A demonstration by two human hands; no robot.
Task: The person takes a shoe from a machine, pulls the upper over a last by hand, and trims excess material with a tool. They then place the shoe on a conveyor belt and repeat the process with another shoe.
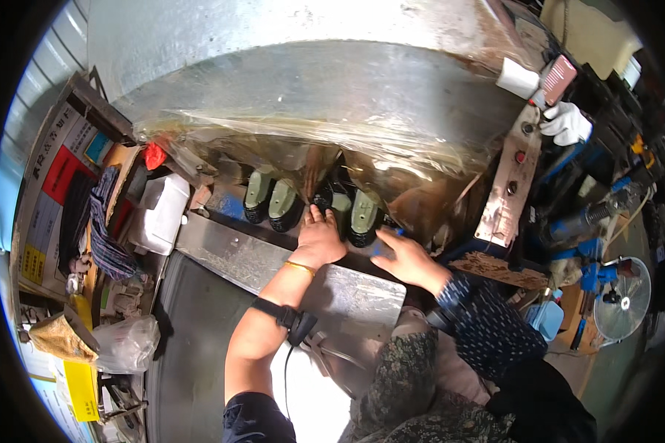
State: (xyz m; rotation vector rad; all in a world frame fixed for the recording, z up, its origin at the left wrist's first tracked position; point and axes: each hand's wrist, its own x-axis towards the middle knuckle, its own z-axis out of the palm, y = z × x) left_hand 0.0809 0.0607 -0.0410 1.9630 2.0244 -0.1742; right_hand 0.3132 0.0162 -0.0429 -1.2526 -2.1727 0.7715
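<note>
Several black shoe pieces with pale green, oval middles stand in a row at the opening of a metal machine. I cannot tell whether the green parts are lasts or insoles. My left hand (321, 238) reaches to the row with fingers stretched out, its fingertips at the near end of a middle shoe (340, 205). Whether they touch it is unclear. My right hand (408, 260) is open, with index finger and thumb apart, just right of the rightmost shoe (363, 214). Two more shoes stand left of my left hand, the nearer one (282, 201) beside my fingers.
Clear plastic film (406, 156) hangs over the opening below the large metal hood (273, 81). A metal plate (355, 295) lies under my forearms. On the right are a panel with buttons (506, 177), a white glove (567, 123) and a small fan (623, 301). A white container (161, 214) stands left.
</note>
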